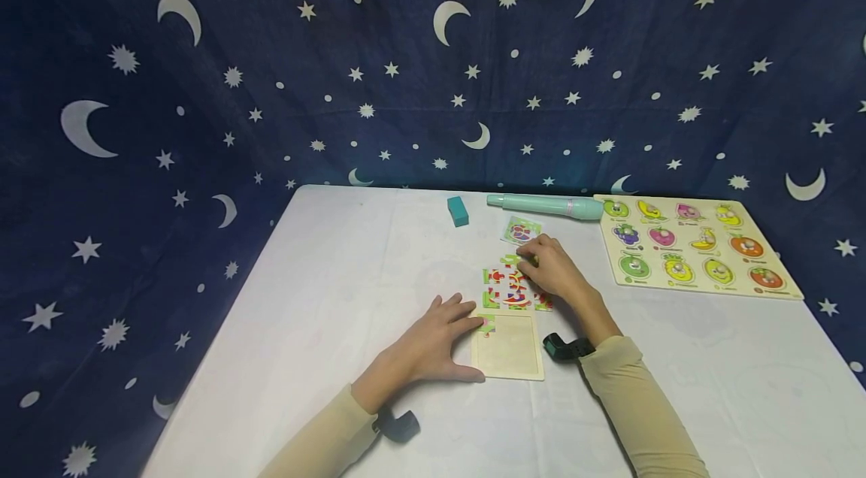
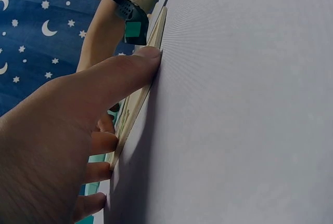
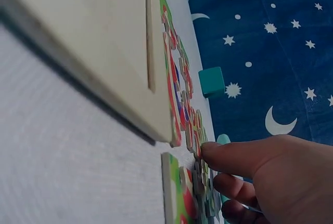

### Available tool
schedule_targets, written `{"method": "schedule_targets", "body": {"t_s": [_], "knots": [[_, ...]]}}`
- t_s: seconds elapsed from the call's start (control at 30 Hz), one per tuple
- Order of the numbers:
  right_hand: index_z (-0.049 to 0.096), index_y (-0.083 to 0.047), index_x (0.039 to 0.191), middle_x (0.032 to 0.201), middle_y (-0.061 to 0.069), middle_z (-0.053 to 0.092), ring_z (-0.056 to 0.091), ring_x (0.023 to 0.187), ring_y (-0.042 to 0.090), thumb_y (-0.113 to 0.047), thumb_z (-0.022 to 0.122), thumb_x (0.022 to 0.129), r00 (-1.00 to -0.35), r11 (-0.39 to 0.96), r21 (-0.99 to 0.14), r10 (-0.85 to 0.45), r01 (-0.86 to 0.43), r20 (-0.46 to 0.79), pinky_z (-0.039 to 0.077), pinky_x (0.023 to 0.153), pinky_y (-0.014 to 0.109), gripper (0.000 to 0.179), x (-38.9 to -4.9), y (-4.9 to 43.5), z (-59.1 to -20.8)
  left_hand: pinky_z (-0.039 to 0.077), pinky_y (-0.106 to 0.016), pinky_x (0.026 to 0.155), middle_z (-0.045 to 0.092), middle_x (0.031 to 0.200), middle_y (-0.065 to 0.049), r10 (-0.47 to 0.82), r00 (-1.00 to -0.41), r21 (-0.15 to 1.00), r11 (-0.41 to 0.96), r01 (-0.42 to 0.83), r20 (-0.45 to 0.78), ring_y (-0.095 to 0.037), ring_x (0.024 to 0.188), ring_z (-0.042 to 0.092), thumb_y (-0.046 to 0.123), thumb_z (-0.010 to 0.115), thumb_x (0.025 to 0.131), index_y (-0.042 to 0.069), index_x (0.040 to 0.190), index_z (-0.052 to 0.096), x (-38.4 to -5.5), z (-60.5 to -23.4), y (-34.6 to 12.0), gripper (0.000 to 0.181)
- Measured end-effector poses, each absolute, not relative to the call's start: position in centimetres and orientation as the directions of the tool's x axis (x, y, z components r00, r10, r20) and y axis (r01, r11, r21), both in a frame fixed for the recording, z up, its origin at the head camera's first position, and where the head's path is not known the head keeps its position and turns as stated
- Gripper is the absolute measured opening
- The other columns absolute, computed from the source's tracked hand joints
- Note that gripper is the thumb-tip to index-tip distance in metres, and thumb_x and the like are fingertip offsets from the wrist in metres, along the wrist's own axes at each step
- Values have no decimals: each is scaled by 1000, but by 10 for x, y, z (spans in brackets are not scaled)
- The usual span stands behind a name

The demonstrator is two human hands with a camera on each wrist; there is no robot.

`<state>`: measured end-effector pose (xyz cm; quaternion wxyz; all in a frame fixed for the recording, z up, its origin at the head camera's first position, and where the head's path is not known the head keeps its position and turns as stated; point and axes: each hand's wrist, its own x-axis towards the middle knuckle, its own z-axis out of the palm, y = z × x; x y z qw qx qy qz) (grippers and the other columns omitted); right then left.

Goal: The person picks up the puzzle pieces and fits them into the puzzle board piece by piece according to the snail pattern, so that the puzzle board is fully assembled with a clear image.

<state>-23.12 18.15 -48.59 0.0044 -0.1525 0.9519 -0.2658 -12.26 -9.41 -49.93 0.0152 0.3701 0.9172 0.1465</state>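
Observation:
A square wooden puzzle tray (image 1: 514, 358) lies near the middle of the table, with one green-and-pink puzzle piece (image 1: 486, 324) in its upper left corner. My left hand (image 1: 433, 343) rests along the tray's left side, fingers spread. Its index finger reaches that corner piece and its thumb touches the lower left corner. Just beyond the tray lie several red, green and white puzzle pieces (image 1: 497, 277). Over their far right side, my right hand (image 1: 555, 267) pinches a green puzzle piece (image 1: 534, 258) between thumb and fingers, which partly hide it.
A small picture card (image 1: 521, 230) lies behind the pieces. Farther back are a teal block (image 1: 458, 211) and a mint-green pen-shaped thing (image 1: 548, 206). A fruit peg board (image 1: 700, 246) lies at the right. A dark starry curtain (image 1: 406, 49) hangs behind the white table (image 1: 325, 297).

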Motion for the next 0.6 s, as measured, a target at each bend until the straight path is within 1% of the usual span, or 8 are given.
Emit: {"method": "schedule_targets", "body": {"t_s": [0.13, 0.3, 0.47, 0.6], "knots": [[71, -1, 119, 113, 17, 59, 53, 108, 34, -18, 68, 93, -953, 821, -495, -296, -286, 61, 45, 99, 52, 31, -232, 182, -487, 29, -56, 121, 48, 153, -4, 684, -726, 281, 684, 673, 75, -32, 149, 36, 72, 70, 76, 24, 144, 55, -122, -499, -94, 84], [71, -1, 119, 115, 17, 58, 52, 110, 34, -19, 68, 94, -952, 821, -493, -299, -288, 58, 44, 100, 52, 30, -233, 182, -488, 30, -57, 121, 48, 153, -5, 685, -724, 281, 682, 675, 78, -33, 149, 37, 72, 70, 76, 24, 144, 55, -122, -497, -94, 85], [70, 0, 117, 115, 18, 59, 53, 111, 34, -17, 69, 93, -954, 814, -507, -291, -284, 68, 44, 101, 52, 29, -234, 182, -488, 30, -57, 120, 48, 153, -5, 687, -722, 278, 680, 679, 83, -33, 148, 38, 71, 70, 76, 23, 144, 56, -123, -497, -94, 84], [68, 0, 114, 111, 17, 61, 55, 108, 33, -15, 71, 91, -958, 804, -529, -279, -272, 68, 46, 100, 51, 28, -235, 180, -487, 30, -57, 121, 48, 153, -5, 684, -725, 278, 683, 675, 79, -32, 149, 37, 72, 70, 76, 24, 144, 56, -123, -498, -94, 84]]}}
